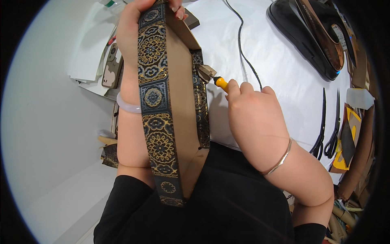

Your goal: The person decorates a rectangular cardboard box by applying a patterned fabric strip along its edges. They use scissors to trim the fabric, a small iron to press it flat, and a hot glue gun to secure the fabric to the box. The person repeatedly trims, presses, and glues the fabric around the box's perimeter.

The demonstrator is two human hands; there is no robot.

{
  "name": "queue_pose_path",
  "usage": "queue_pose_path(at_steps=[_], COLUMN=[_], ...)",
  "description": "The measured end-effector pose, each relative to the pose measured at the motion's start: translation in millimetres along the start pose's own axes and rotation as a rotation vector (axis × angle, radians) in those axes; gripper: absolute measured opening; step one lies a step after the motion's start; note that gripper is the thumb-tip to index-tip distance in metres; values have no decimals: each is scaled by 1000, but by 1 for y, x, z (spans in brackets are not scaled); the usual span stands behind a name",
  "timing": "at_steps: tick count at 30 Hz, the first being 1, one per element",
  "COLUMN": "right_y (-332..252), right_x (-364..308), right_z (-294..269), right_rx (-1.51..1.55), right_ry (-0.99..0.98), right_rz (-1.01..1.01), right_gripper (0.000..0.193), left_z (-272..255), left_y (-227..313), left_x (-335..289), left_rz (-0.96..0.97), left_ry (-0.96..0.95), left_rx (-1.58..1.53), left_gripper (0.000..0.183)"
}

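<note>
A shallow box (180,81) with bare brown board inside stands tilted on its side in front of me. Dark patterned brocade in blue and gold covers its outer wall and folds over the far rim strip (201,101). My left hand (136,16) is closed around the box's upper end, fingertips curling over the edge. In my right hand (256,114) is a yellow-handled tool (221,83) with a flat, wedge-shaped metal head. That head (206,72) rests against the brocade strip on the box's right side. My right fingers wrap the handle and hide most of it.
White paper (219,24) covers the table, crossed by a black cord (240,36). A black and copper iron (308,36) stands upper right. Black scissors (323,118) lie below it, beside a translucent bottle (360,99). A phone (111,67) lies left of my arm, by white sheets (87,53).
</note>
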State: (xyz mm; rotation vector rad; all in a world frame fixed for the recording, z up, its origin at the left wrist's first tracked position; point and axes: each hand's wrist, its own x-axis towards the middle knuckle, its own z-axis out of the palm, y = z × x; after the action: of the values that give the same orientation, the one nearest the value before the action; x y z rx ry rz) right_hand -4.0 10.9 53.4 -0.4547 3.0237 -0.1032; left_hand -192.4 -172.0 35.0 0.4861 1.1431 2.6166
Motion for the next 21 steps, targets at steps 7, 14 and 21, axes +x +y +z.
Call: queue_pose_path(at_steps=[7, 14, 21], right_y=[-26, -33, 23], right_x=[3, -4, -3], right_z=[5, -2, -11], right_rx=[-39, -62, 139], right_ry=[2, -64, 6], right_rz=[28, 27, 0], right_gripper=[8, 9, 12], left_z=[4, 4, -3], left_y=[-2, -4, 4], left_x=[1, 1, -3], left_rz=[-23, -22, -40], left_ry=[56, 33, 0], left_rx=[8, 29, 3], left_gripper=[27, 26, 26])
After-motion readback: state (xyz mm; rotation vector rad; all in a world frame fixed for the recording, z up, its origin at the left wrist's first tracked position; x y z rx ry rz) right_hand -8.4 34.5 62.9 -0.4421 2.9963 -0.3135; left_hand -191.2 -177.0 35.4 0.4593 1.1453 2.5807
